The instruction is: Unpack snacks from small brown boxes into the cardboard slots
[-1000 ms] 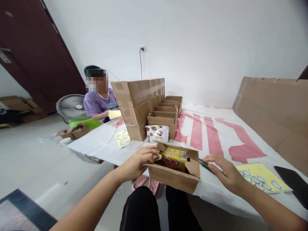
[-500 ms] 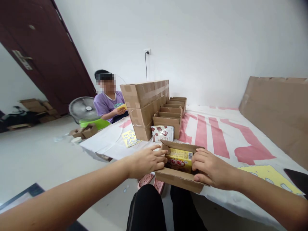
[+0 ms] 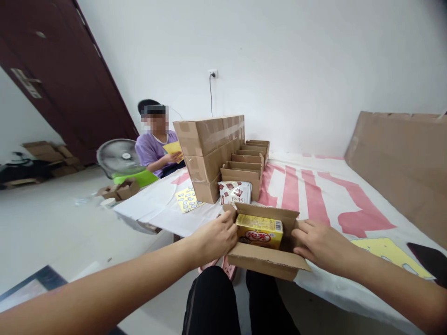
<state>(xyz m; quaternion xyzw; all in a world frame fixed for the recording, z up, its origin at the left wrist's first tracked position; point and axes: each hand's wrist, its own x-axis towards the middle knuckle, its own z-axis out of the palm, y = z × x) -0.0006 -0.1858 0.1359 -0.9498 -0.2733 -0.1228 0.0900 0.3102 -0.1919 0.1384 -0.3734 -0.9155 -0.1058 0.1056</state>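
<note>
An open cardboard box [image 3: 267, 260] sits at the table's near edge, its long flaps spread outward. Inside it lies a yellow snack box [image 3: 260, 231] with red and white lettering, toward the left end. My left hand [image 3: 217, 237] is closed on the left end flap of the cardboard box. On the other side, my right hand [image 3: 316, 244] grips the right end flap, thumb toward me and fingers bent over the edge. Just behind the cardboard box stands a white and brown snack pouch [image 3: 235, 192].
Taped cartons [image 3: 206, 160] are stacked behind, beside a row of open boxes [image 3: 241, 179]. Across the table, a person in purple [image 3: 153, 151] holds a yellow card [image 3: 172, 148]. A fan [image 3: 118, 158] stands left; a large cardboard sheet [image 3: 398, 163] leans at right. A dark object [image 3: 428, 260] lies near the right edge.
My hands have moved apart, from over the snack box to the box's end flaps, pulling them outward. The person opposite has raised the yellow card.
</note>
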